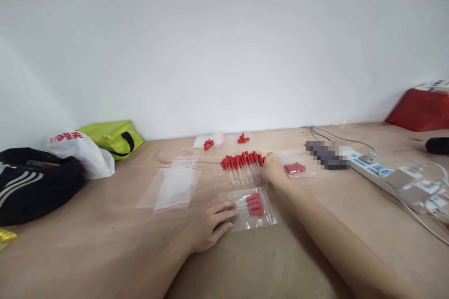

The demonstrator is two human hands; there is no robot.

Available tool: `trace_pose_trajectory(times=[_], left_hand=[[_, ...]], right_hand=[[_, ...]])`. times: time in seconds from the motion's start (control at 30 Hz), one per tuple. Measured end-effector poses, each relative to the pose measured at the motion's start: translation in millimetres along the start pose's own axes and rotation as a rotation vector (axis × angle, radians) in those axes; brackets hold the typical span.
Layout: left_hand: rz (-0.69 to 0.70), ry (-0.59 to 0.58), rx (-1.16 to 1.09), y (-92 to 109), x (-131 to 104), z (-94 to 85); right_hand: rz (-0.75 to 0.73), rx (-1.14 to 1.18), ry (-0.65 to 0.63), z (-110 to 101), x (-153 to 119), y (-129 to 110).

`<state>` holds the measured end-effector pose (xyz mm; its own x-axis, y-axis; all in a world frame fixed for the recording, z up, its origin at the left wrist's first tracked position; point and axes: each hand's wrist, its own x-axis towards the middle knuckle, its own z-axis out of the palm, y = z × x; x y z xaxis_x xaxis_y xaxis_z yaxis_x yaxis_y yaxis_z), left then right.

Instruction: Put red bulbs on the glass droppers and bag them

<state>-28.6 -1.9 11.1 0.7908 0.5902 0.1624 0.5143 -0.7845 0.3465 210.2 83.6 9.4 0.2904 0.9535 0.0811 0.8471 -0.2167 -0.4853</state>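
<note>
My left hand (215, 222) lies with its fingers apart on the left end of a clear zip bag (242, 226) that holds several red-tipped sticks (255, 204). Beyond the bag, a row of loose red-tipped white sticks (242, 163) is spread out side by side. At the right end of that row is my right hand (271, 168), its fingers closed by a red tip; what they hold is mostly hidden. Just right of it lies another filled bag (295, 168).
Flat clear bags (175, 184) lie to the left. Two small bags with red pieces (208, 144) (242, 138) are near the wall. A power strip (372, 168) with chargers and cables is at right; a black bag (38, 184), white plastic bag (82, 154) and green bag (112, 138) are at left.
</note>
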Motion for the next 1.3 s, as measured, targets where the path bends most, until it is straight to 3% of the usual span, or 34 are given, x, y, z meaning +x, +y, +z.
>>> trace_pose_trajectory(times=[0.23, 0.4, 0.57, 0.97, 1.3], left_hand=[[-0.053, -0.037, 0.012, 1.0, -0.8, 0.2], [-0.079, -0.058, 0.032, 1.5, 0.1, -1.2], [-0.090, -0.084, 0.042, 1.9, 1.1, -2.7], [-0.091, -0.067, 0.031, 2.0, 0.9, -2.3], [-0.076, -0.051, 0.014, 1.5, 0.7, -1.5]], right_hand=[[-0.091, 0.157, -0.032, -23.0, -10.6, 19.4], [-0.185, 0.721, -0.108, -27.0, -43.9, 50.2], [-0.086, 1.059, -0.125, -15.4, -69.9, 62.3], [-0.061, 1.179, -0.130, 3.4, -81.5, 52.5], [-0.054, 1.254, -0.073, 2.9, -91.8, 52.4]])
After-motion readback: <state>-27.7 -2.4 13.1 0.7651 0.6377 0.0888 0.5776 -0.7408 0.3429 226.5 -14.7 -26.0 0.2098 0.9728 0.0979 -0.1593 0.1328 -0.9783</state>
